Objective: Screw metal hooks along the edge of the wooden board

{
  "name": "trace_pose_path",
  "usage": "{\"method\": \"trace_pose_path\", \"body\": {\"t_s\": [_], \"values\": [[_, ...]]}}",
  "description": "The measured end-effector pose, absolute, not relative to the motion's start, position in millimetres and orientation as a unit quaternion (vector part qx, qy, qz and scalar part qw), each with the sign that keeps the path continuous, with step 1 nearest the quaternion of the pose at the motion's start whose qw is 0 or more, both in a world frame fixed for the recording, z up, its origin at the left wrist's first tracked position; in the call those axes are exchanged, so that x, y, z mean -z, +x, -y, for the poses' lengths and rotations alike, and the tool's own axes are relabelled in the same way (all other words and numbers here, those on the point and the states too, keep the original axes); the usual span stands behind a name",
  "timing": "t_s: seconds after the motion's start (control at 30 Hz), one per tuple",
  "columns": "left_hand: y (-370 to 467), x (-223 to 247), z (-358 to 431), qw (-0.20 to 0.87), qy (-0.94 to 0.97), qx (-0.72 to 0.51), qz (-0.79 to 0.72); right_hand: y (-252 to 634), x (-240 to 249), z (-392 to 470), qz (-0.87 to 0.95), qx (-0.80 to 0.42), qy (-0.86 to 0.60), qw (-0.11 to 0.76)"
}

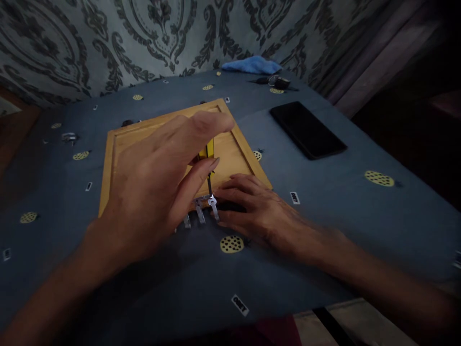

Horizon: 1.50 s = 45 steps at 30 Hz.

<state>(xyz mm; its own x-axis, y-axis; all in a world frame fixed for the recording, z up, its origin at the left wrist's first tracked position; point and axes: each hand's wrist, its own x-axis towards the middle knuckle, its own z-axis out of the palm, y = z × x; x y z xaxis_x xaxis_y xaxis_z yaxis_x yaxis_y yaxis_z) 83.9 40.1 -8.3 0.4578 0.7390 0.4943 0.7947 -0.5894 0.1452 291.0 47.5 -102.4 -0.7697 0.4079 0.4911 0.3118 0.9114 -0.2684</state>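
Observation:
My left hand is raised over a shallow wooden tray and pinches a yellow-handled screwdriver between thumb and fingers. The tool's dark shaft points down to a small metal bracket at the tray's near edge. Two more similar metal pieces lie just left of it, partly hidden by my left hand. My right hand lies flat on the blue cloth, with its fingertips beside the bracket and over something dark that I cannot make out.
The tray sits on a blue cloth with yellow dotted patches. A black phone lies to the right, a bunch of keys and a blue rag at the back. A patterned wall stands behind.

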Motion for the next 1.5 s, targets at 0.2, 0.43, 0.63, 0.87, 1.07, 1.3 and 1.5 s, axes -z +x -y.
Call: {"method": "trace_pose_path", "body": {"t_s": [0.2, 0.43, 0.63, 0.87, 1.07, 1.3, 1.5], "values": [[84, 8, -39, 0.057, -0.845, 0.256, 0.466, 292, 99, -45, 0.939, -0.107, -0.192, 0.264], [83, 4, -37, -0.022, -0.854, 0.274, 0.442, 293, 95, -48, 0.938, -0.145, -0.185, 0.254], [84, 6, -40, -0.034, -0.86, 0.275, 0.428, 293, 96, -48, 0.937, -0.135, -0.189, 0.261], [81, 2, -42, -0.051, -0.876, 0.253, 0.407, 291, 95, -45, 0.935, -0.133, -0.198, 0.261], [80, 12, -44, -0.024, -0.865, 0.301, 0.4, 291, 94, -45, 0.933, -0.149, -0.206, 0.254], [79, 5, -41, -0.098, -0.865, 0.292, 0.395, 293, 97, -46, 0.939, -0.144, -0.2, 0.241], [76, 4, -43, -0.128, -0.867, 0.255, 0.408, 294, 99, -47, 0.939, -0.129, -0.197, 0.251]]}}
